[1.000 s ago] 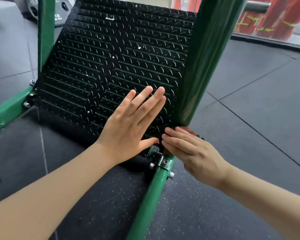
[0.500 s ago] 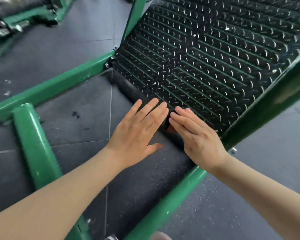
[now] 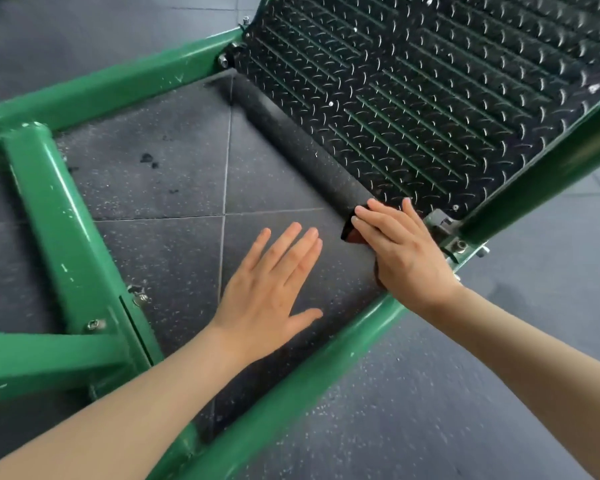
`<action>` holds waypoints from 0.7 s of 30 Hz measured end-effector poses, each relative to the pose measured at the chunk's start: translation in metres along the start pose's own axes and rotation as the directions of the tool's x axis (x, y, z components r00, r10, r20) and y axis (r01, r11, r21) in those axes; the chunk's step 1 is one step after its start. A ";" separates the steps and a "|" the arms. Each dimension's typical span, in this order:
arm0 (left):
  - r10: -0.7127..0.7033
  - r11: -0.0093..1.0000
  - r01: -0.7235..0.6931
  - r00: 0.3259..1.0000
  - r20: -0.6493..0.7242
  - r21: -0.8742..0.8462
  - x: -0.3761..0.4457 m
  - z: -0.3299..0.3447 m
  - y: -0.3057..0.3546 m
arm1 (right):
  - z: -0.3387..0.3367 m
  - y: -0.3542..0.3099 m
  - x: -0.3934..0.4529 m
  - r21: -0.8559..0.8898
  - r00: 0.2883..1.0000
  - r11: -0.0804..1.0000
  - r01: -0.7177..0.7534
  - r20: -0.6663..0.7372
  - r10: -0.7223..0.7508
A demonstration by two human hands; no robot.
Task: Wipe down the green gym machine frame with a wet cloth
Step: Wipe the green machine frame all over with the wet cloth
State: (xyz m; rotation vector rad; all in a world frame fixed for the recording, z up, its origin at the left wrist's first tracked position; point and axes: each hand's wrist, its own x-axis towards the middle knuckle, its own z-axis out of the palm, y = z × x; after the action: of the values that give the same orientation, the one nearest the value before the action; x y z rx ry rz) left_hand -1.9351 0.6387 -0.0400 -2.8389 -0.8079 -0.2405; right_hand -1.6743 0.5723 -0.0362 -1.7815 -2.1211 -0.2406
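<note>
Cloth (image 3: 350, 234), dark and reddish, peeks out under our right hand (image 3: 404, 251), whose straight fingers press it flat against the black roller (image 3: 291, 140) by the tread plate (image 3: 413, 98). We judge it soft, limp and light; palm pressure should steer it. Our left hand (image 3: 271, 289) hovers spread, empty. Green frame tubes (image 3: 302, 386) surround both hands.

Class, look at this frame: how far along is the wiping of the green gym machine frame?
Done: nothing can be confirmed; no wet streaks show on the green tubes. In hand: the right hand presses a dark reddish cloth near the black roller below the footplate, not on green paint. The left hand is open above the floor. Left: the green bars, still scuffed and speckled.
</note>
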 end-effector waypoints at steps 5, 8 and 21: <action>-0.042 0.993 0.047 0.998 0.050 -0.107 -0.058 0.040 0.028 | 0.023 0.010 -0.062 -0.074 0.996 0.995 -0.062 0.054 0.066; -0.072 0.980 0.076 0.997 0.029 -0.185 -0.088 0.046 0.042 | 0.020 0.014 -0.076 -0.081 0.991 0.996 -0.023 0.131 0.033; -0.011 0.977 -0.005 0.997 -0.074 -0.213 -0.080 0.045 0.049 | -0.026 0.018 -0.063 -0.153 0.989 0.988 -0.014 0.142 0.036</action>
State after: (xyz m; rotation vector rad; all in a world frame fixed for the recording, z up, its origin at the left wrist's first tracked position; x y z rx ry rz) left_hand -1.9716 0.5669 -0.1066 -3.0050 -0.8158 -0.4581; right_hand -1.6433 0.5089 -0.0381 -1.9653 -2.2309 -0.2805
